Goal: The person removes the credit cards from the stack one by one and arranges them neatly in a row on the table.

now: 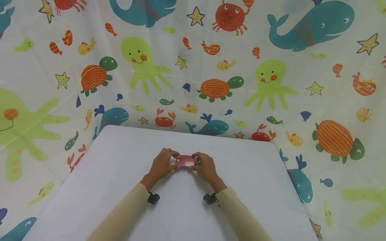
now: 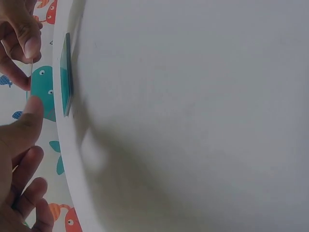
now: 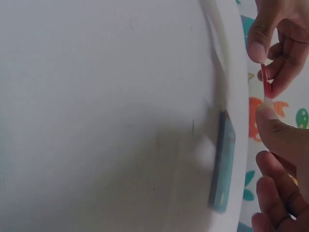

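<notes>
plainly, the left hand (image 1: 162,164) and the right hand (image 1: 206,166) each pinch one end of a red card (image 1: 185,160), thumb against fingers, both hands closed only as far as the card allows. it sits between them, apart from the white table (image 1: 187,214) (both wrist views catch it edge-on). a flat teal thing (image 2: 66,82) lies on the table near the hands; behind hangs a cloth (image 1: 313,26) printed with sea creatures.

a red, lettered card (image 1: 184,161) is held by its ends above the table (image 1: 247,174), toward the far edge, near a flat-lying teal block (image 2: 66,79).
</notes>
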`<state>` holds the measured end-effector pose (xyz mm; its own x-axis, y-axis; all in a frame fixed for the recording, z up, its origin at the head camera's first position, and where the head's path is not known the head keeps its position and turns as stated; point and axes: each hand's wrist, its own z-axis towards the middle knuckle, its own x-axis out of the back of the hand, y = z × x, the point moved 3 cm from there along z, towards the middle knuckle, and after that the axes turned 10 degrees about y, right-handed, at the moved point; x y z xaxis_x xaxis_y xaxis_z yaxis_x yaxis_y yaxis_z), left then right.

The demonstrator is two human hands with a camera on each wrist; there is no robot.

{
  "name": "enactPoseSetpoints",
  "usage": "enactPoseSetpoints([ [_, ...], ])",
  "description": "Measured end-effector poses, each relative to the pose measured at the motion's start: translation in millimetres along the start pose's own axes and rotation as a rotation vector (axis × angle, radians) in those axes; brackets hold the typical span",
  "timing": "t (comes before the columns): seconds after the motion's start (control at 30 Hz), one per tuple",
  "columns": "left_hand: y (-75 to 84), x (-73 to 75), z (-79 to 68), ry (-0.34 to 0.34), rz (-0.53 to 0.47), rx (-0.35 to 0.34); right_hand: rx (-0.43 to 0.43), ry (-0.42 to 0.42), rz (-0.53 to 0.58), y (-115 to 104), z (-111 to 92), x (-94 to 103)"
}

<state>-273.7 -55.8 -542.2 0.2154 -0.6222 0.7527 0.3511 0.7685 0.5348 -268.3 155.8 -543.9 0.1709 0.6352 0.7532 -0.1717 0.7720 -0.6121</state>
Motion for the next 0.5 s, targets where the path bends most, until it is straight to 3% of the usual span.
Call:
enactPoseSetpoints([
  [0.5, -16.6, 30.2, -23.8, -0.003, 0.031, 0.021, 0.027, -0.027, 0.046, -29.1, -11.9, -14.1],
])
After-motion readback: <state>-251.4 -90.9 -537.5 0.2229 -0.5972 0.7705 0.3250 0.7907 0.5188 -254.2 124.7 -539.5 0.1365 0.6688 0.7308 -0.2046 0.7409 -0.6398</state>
